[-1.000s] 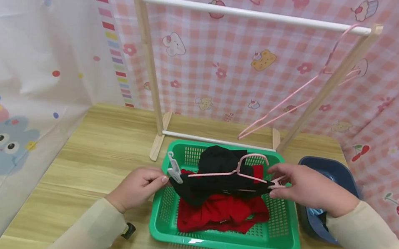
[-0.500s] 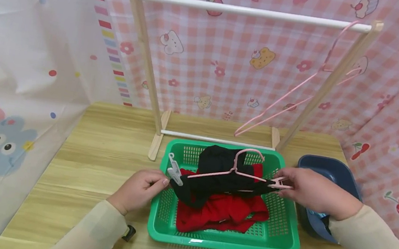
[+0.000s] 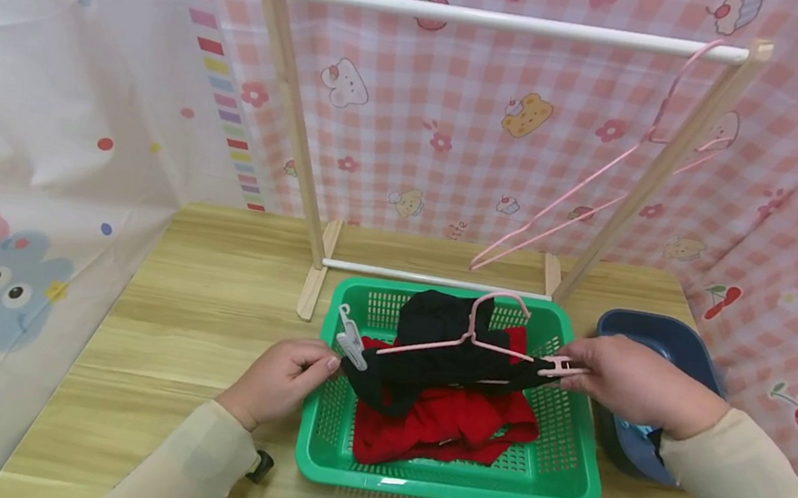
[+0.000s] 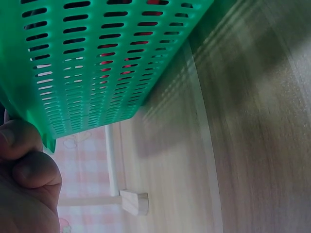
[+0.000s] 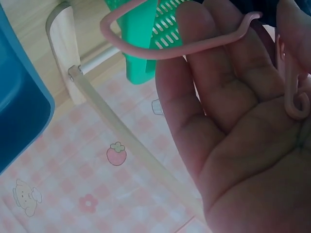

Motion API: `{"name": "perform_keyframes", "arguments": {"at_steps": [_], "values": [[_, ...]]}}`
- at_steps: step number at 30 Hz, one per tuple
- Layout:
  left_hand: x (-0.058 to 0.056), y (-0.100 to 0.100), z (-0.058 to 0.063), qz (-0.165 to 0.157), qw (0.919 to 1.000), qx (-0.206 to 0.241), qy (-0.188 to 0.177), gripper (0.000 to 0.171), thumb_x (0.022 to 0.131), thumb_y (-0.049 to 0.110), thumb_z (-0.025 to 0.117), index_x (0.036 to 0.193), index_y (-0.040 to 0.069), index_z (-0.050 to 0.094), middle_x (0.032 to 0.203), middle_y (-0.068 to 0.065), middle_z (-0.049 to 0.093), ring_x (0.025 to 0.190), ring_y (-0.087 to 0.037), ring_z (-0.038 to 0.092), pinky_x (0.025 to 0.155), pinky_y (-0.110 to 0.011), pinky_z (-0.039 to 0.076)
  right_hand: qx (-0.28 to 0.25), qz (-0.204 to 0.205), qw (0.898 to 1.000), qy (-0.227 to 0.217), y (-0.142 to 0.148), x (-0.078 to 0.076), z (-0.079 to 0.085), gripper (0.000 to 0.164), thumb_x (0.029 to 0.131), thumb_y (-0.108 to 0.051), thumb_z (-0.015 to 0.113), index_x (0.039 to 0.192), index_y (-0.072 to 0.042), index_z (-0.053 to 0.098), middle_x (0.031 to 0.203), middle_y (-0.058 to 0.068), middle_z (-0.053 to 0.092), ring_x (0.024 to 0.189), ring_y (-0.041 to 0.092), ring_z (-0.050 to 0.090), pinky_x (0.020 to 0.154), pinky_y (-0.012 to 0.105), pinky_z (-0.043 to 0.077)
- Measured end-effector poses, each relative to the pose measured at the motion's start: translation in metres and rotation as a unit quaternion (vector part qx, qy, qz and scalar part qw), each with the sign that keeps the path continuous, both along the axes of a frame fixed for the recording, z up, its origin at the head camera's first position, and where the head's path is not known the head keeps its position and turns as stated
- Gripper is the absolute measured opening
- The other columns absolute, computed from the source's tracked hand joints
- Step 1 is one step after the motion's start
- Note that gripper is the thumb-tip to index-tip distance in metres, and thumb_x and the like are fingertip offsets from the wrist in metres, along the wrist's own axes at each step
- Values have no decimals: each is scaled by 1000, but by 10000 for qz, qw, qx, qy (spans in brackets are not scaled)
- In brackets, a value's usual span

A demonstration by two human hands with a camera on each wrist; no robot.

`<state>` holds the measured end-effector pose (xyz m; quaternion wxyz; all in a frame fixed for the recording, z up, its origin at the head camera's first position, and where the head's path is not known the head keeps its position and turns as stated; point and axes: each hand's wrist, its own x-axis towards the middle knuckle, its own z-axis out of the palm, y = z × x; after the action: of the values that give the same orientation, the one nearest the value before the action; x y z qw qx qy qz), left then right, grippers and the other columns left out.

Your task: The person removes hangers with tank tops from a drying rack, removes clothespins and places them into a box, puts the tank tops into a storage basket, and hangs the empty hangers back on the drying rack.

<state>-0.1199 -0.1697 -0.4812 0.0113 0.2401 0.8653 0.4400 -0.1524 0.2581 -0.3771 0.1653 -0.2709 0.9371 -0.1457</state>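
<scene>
A pink hanger [image 3: 424,346] lies across a black garment [image 3: 451,368] above the green basket [image 3: 450,491]. A grey clothespin [image 3: 352,345] sits at the garment's left end, and a pink clothespin [image 3: 556,367] clips cloth at the right end. With its fingertips, my right hand [image 3: 642,384] holds the pink clothespin by its outer end; the right wrist view shows its hooked tip [image 5: 297,104] beside the palm. My left hand [image 3: 282,377], at the basket's left rim, pinches the garment's left corner between thumb and curled fingers. Red clothing [image 3: 443,431] lies underneath in the basket.
Behind the basket stands a wooden rack with a white top bar [image 3: 505,20]; another pink hanger [image 3: 564,199] hangs at its right end. A dark blue basin [image 3: 650,324] holding some cloth stands to the right. The basket rests on a wooden table [image 3: 155,318].
My right hand has shifted slightly right along the pink clothespin, which now appears narrower. The hanger's hook has moved a little left. My left hand stays almost still.
</scene>
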Motion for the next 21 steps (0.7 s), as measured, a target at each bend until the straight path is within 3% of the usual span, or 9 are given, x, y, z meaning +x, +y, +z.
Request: {"name": "perform_keyframes", "arguments": {"at_steps": [10,18,21], "values": [[0,3,1,111,9998,-144,-63,35,96,34,48,67,19,59,67,12,49,65,-6,47,58,-22,42,-73,-20,9999,127,7,1,3,8,85,-33,65,93,-31,65,80,-18,64,68,-4,54,62,21,44],[0,3,1,133,9997,-189,-45,35,96,33,48,66,18,59,67,13,49,65,-6,47,59,-22,42,-288,-420,9986,152,18,1,8,14,87,-32,63,100,-26,65,82,-16,67,69,-5,58,63,20,46],[0,4,1,118,9998,-186,-36,35,96,33,48,65,18,58,66,12,48,64,-6,46,58,-22,42,-256,-586,9975,292,24,0,8,10,89,-35,60,96,-30,64,75,-17,62,61,-4,54,59,21,43]]}}
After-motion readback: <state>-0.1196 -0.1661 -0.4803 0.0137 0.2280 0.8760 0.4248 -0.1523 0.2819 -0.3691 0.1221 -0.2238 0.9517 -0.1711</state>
